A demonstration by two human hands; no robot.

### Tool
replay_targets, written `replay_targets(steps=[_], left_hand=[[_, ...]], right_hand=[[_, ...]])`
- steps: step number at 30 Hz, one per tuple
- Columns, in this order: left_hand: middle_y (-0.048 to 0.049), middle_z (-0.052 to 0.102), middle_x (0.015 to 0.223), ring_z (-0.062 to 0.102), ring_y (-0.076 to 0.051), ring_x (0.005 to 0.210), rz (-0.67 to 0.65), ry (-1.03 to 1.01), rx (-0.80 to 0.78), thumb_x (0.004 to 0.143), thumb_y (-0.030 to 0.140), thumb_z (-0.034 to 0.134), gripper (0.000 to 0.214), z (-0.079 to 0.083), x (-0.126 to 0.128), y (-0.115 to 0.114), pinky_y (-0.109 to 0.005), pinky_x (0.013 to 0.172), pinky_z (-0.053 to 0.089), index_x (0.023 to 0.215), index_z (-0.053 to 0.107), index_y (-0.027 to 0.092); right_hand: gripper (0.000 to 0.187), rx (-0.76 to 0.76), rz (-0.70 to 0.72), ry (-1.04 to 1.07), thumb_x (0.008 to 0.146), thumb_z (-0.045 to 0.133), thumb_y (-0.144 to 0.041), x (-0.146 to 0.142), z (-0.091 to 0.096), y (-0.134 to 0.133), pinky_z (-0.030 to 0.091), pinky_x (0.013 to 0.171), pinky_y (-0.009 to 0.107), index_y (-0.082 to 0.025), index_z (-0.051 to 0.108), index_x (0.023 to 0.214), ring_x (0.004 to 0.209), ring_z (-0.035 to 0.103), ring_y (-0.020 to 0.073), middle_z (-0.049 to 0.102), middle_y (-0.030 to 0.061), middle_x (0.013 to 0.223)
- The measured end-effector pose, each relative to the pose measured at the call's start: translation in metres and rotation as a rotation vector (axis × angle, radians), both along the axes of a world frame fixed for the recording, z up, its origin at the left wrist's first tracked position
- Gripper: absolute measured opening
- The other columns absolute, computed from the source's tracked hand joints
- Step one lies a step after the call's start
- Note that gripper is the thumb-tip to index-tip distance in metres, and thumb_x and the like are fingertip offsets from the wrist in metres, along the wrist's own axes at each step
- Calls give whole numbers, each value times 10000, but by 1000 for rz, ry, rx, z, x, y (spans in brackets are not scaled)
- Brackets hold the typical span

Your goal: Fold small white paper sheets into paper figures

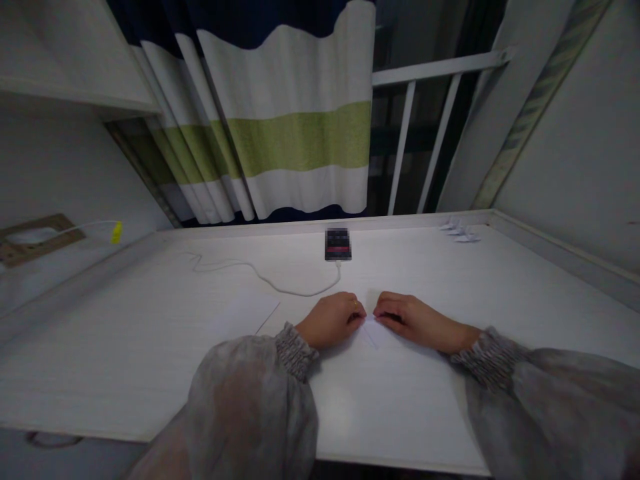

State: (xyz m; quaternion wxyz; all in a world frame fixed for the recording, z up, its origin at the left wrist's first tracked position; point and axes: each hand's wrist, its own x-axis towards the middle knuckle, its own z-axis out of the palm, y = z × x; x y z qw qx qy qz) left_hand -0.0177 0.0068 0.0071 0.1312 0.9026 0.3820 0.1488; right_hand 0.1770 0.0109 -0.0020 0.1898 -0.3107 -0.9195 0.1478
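Over the middle of the white desk, my left hand (336,319) and my right hand (413,320) face each other with a small gap between the fingertips. A small piece of white paper (371,331) lies between them, with a crease or edge running down it. Both hands are closed in a pinch at its upper part, thumbs and forefingers at either side. How far the paper extends under the fingers is hidden. To the left of my left hand rests a stack of white paper (247,313) with a dark edge line at its right.
A phone (338,244) lies at the back, plugged into a white cable (260,275) that runs left. Several small folded white paper pieces (459,231) sit in the back right corner. A striped curtain (300,140) hangs behind the desk (390,413).
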Motion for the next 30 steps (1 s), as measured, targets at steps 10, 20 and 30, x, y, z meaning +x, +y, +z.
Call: replay_targets(steps=[10, 20, 30], left_hand=[[-33, 591, 862, 510, -136, 801, -201, 173, 184, 750, 149, 485, 167, 1, -4, 1, -233, 669, 405, 833, 627, 176], [-38, 565, 904, 515, -144, 807, -220, 189, 69, 703, 183, 508, 191, 11, -7, 0, -244, 705, 418, 848, 633, 180], [-45, 546, 891, 507, -146, 804, -190, 121, 110, 767, 276, 467, 265, 0, -6, -7, -251, 723, 405, 984, 586, 181]], right_hand=[[273, 218, 73, -133, 850, 379, -148, 3, 0, -8, 463, 678, 293, -155, 650, 880, 754, 550, 171, 598, 92, 836], [236, 124, 56, -93, 791, 423, -82, 3, 3, -10, 435, 649, 256, -150, 646, 758, 734, 521, 151, 565, 80, 812], [192, 126, 62, -75, 759, 463, -67, 1, 6, -11, 425, 708, 281, -151, 634, 735, 769, 508, 161, 554, 77, 823]])
